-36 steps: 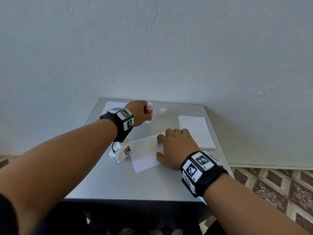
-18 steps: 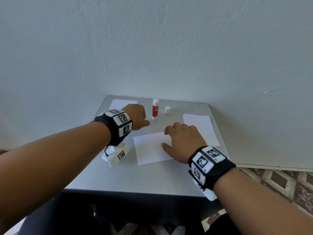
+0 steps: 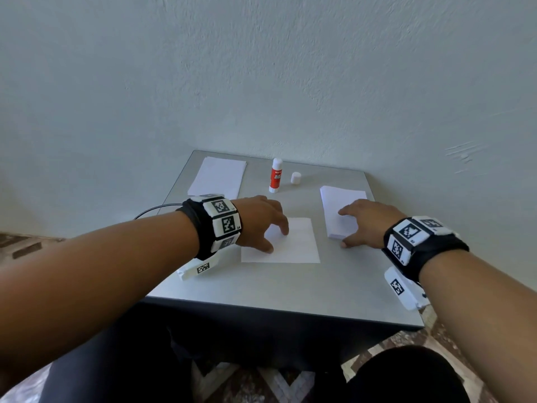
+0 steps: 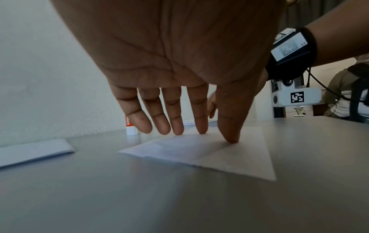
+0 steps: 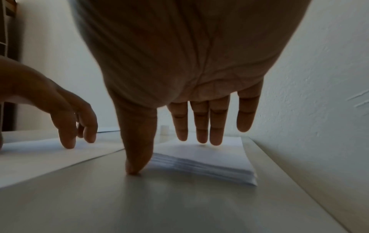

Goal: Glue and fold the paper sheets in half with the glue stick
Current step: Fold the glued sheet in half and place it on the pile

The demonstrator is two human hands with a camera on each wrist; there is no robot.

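A single white sheet [image 3: 293,245] lies flat in the middle of the grey table [image 3: 261,286]. My left hand [image 3: 261,225] rests on it with straight fingers, thumb and fingertips [image 4: 229,134] touching the paper [image 4: 219,154]. My right hand [image 3: 363,222] hovers over the stack of white sheets [image 3: 340,205] at the right, fingers straight above it, thumb tip [image 5: 135,167] on the table beside the stack [image 5: 209,160]. The red and white glue stick [image 3: 275,175] stands upright and uncapped at the back, its white cap [image 3: 295,178] next to it.
A pile of folded white sheets [image 3: 218,177] lies at the back left corner. The table stands against a pale wall [image 3: 261,82], with its front edge [image 3: 276,309] close to my legs. A patterned floor [image 3: 261,382] shows below.
My left hand let go of the glue stick, which now stands at the back, and came down onto the middle sheet. My right hand left that sheet and moved right over the stack.
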